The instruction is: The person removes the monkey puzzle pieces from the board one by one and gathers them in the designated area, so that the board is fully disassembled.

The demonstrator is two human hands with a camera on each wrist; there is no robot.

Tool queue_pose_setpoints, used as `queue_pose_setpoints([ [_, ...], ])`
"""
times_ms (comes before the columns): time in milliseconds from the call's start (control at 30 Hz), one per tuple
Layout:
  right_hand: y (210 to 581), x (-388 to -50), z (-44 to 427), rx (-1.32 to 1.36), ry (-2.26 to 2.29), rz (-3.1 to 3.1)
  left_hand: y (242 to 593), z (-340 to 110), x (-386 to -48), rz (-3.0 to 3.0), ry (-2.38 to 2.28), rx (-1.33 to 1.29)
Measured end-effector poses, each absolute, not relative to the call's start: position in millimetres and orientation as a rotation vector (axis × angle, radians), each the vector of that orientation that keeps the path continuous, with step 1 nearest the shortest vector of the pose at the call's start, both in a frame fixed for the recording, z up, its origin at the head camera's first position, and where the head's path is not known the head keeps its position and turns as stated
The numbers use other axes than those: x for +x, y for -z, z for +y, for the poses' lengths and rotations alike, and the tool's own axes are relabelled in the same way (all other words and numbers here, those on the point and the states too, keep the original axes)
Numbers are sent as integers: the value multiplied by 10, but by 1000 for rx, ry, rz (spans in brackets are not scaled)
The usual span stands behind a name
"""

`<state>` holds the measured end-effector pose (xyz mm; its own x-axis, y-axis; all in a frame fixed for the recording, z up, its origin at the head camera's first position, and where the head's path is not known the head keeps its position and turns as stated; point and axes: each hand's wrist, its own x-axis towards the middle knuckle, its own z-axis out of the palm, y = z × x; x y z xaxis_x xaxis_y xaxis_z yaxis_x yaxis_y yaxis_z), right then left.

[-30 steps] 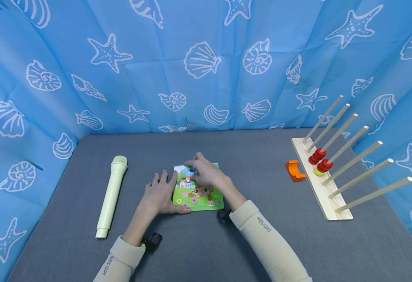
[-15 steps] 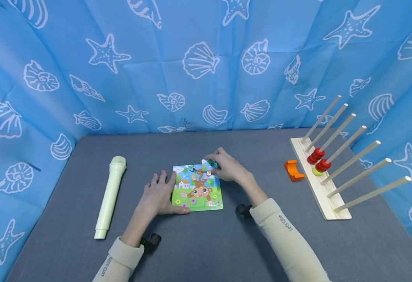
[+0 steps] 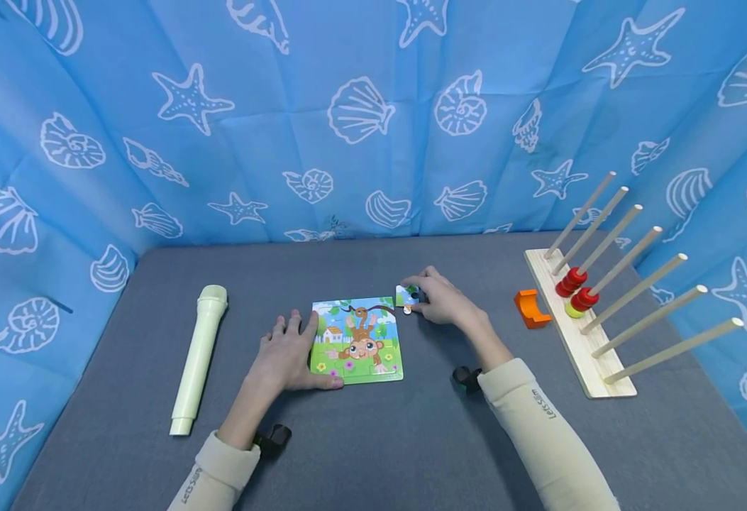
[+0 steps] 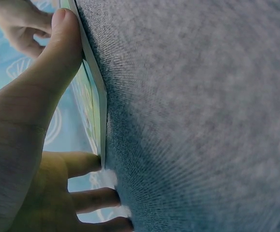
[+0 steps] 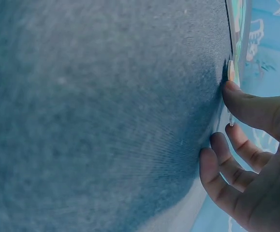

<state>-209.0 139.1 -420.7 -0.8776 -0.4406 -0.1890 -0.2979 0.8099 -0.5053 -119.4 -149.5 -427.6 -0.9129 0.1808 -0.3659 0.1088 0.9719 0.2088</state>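
Observation:
A monkey jigsaw puzzle [image 3: 357, 344] lies flat on the grey cloth. My left hand [image 3: 285, 355] rests with spread fingers at its left edge, the thumb along the near edge; in the left wrist view that hand [image 4: 43, 116] touches the board's side [image 4: 102, 116]. Just right of the puzzle's upper right corner, my right hand [image 3: 445, 299] pinches a puzzle piece [image 3: 404, 296] between thumb and fingers. The right wrist view shows the right hand [image 5: 256, 150] with curled fingers and the piece's edge [image 5: 231, 71] at the thumb tip.
A pale green microphone-shaped toy [image 3: 199, 355] lies to the left. On the right are an orange curved block [image 3: 531, 309] and a wooden rack [image 3: 580, 333] with upright pegs, two of them holding red rings [image 3: 571, 282]. A blue shell-patterned curtain [image 3: 360, 170] stands behind.
The right hand has moved right from over the puzzle, carrying the piece off its upper right corner, and more of the picture shows. The left hand has stayed in place.

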Motion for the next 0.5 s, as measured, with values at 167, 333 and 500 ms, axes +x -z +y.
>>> queue_pose_setpoints([
  [167,4216,-2105,1412,-547,667,2692,4299,-1505,-1194,2749,-263,226],
  [333,4242,-2128,1435,-546,651,2679,4301,-1514,-1193,2739,-315,231],
  [500,4250,-2148,1433,-547,645,2656,4297,-1543,-1188,2724,-360,230],
])
